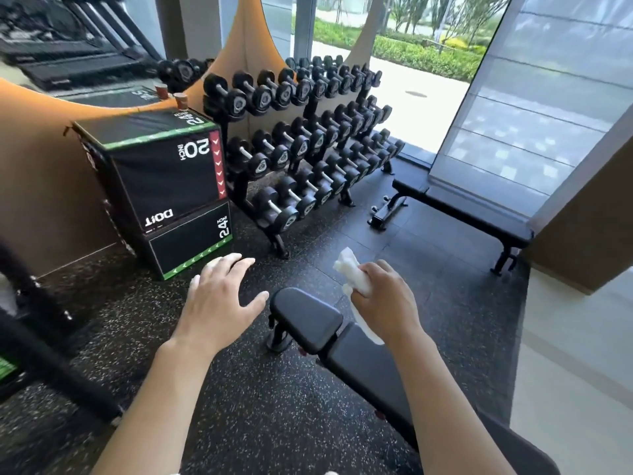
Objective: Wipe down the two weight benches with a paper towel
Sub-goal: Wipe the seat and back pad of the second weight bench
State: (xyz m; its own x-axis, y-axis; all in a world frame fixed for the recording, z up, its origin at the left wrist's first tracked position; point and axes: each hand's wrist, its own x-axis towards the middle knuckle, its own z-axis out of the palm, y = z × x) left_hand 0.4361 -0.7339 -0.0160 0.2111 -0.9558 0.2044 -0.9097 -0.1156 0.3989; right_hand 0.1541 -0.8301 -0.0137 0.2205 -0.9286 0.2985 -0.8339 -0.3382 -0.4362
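A black padded weight bench [308, 318] runs from the lower right toward the middle, its seat pad nearest the dumbbells. My right hand [383, 299] grips a crumpled white paper towel [352, 274] just above the bench's right side, with a strip of towel hanging down behind the hand. My left hand [219, 296] hovers with fingers spread over the floor, left of the seat pad, touching nothing. A second, flat black bench [472, 214] stands by the window wall at the right.
A three-tier dumbbell rack [301, 149] stands straight ahead. Stacked black plyo boxes [164, 176] sit to its left, with paper cups [180, 100] behind them. Speckled rubber floor [274, 406] lies between the benches. A black frame [51, 354] crosses the lower left.
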